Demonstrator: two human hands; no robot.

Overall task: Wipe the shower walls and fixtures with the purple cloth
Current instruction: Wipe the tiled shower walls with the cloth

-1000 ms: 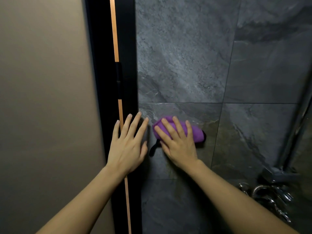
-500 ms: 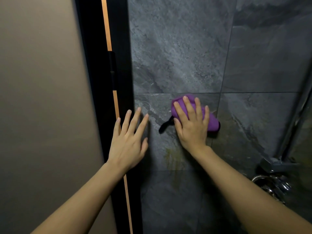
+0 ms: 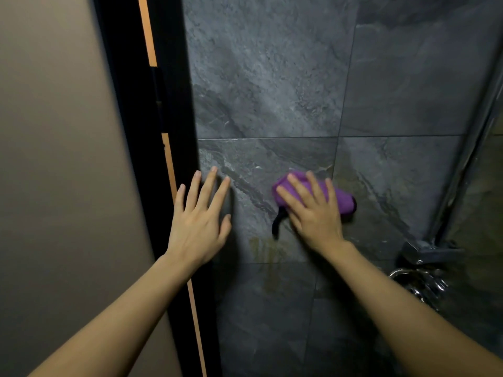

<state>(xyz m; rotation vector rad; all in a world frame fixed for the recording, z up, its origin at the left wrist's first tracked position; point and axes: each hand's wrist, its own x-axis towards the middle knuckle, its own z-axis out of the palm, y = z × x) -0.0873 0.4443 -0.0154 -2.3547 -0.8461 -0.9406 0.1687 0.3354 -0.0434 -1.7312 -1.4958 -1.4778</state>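
My right hand [image 3: 313,210] presses the purple cloth [image 3: 341,198] flat against the dark grey tiled shower wall [image 3: 272,91], fingers straight and spread over it. Most of the cloth is hidden under the hand, and a short black tag hangs from its lower left. My left hand [image 3: 200,221] rests flat with spread fingers at the wall's left edge, partly over the black door frame [image 3: 128,131]. Brownish streaks [image 3: 265,247] mark the tile just below the cloth. A chrome shower mixer and hose [image 3: 424,270] sit at the lower right.
A beige wall [image 3: 54,159] fills the left side beyond the black frame, which carries a thin copper strip [image 3: 148,34]. A chrome riser pipe [image 3: 468,148] runs up the right edge from the mixer.
My right hand slid the cloth rightward along the tile and, in the last half second, slightly downward. The left hand stayed in place at the frame edge.
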